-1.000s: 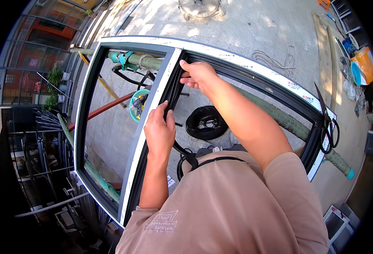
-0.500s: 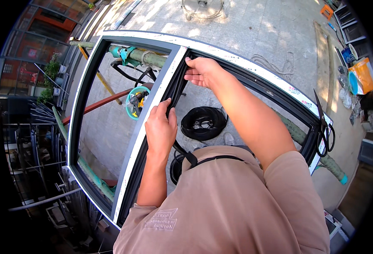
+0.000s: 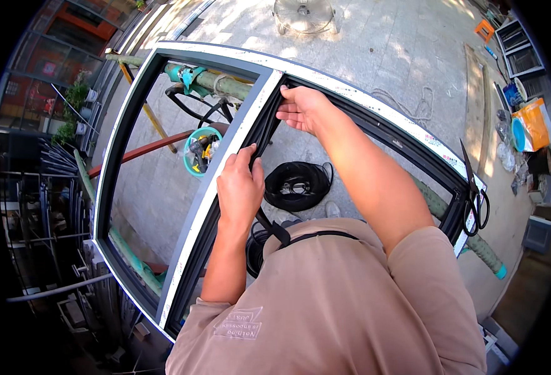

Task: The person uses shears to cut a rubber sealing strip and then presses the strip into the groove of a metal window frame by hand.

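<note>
A large window frame (image 3: 194,203), dark grey with white film on its face, lies before me, split by a middle bar. Along that bar's right side runs a black rubber sealing strip (image 3: 260,134). My left hand (image 3: 241,187) is closed on the strip partway along the bar, thumb and fingers pinching it. Up at the far corner, where the bar meets the outer frame, my right hand (image 3: 301,109) presses its thumb into the groove, fingers curled below the strip. A coil of black strip (image 3: 298,186) rests on the ground, seen through the right opening.
Black-handled scissors (image 3: 473,194) lie on the frame's right corner. Green wrapped poles (image 3: 225,86) support the frame. A turquoise basket (image 3: 194,164) with tools sits beneath the left opening. A floor fan (image 3: 303,15) stands beyond; an orange bag (image 3: 531,122) is far right.
My view has shifted slightly, so the frame sits a little differently in the picture. Both hands keep nearly the same places on the strip and the corner.
</note>
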A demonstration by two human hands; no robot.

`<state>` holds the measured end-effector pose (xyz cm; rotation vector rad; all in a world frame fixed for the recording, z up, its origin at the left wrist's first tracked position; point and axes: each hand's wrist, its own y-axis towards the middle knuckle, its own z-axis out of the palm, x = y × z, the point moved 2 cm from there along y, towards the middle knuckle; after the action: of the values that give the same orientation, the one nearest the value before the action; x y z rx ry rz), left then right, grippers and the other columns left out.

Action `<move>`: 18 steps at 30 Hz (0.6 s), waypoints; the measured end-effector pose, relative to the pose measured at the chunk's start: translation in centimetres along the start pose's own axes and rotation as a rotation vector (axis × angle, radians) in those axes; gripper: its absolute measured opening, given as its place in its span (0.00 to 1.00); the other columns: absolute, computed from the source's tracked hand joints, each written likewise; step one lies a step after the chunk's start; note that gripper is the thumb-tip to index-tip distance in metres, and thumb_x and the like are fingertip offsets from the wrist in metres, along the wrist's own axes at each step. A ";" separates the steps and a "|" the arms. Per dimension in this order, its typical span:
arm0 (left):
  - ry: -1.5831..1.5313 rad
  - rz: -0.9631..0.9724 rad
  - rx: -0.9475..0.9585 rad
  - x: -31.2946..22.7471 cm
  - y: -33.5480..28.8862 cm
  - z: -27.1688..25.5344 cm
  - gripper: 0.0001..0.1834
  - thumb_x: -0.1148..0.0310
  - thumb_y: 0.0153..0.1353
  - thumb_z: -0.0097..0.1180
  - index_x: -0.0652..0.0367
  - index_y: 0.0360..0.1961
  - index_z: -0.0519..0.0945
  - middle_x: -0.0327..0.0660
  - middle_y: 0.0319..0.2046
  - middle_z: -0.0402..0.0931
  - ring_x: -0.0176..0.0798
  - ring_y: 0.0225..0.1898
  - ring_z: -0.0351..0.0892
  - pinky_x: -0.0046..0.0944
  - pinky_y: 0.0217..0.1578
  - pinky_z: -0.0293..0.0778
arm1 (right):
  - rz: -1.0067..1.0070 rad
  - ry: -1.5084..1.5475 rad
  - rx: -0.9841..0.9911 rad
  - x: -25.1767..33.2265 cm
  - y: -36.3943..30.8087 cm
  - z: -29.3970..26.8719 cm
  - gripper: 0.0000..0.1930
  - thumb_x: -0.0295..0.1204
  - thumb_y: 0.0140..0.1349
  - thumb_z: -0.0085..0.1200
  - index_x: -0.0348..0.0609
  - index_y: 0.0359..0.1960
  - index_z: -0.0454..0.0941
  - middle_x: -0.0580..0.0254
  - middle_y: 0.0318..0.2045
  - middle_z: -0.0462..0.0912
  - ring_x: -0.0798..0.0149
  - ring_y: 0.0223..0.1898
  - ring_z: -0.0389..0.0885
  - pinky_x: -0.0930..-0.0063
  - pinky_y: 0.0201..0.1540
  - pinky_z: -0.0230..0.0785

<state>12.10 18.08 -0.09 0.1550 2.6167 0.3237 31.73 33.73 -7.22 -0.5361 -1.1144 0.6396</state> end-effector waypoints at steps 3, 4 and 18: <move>-0.004 0.014 -0.010 0.1 0.0 0.0 0.15 0.71 0.73 0.69 0.59 0.58 0.91 0.58 0.43 0.90 0.67 0.40 0.92 0.61 0.44 0.88 | 0.001 0.005 -0.042 0.0 0.1 0.3 0.17 0.52 0.83 0.62 0.54 0.43 0.87 0.69 0.37 0.92 0.66 0.38 0.92 0.66 0.40 0.78; -0.003 0.023 -0.017 0.0 -0.1 -0.1 0.15 0.71 0.73 0.69 0.59 0.58 0.91 0.58 0.43 0.90 0.67 0.40 0.92 0.61 0.44 0.88 | 0.001 0.006 -0.061 -0.1 0.2 0.4 0.16 0.51 0.83 0.62 0.54 0.43 0.87 0.69 0.37 0.92 0.66 0.38 0.93 0.66 0.40 0.78; -0.020 -0.002 -0.005 0.2 0.1 0.1 0.15 0.70 0.71 0.69 0.60 0.57 0.91 0.60 0.43 0.91 0.67 0.42 0.92 0.60 0.47 0.87 | 0.030 0.091 -0.012 0.6 0.0 -0.1 0.17 0.48 0.78 0.60 0.49 0.41 0.88 0.66 0.38 0.94 0.63 0.37 0.93 0.63 0.43 0.78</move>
<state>12.00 18.19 -0.20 0.1528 2.5964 0.3269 31.98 34.18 -6.84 -0.5874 -1.0269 0.6284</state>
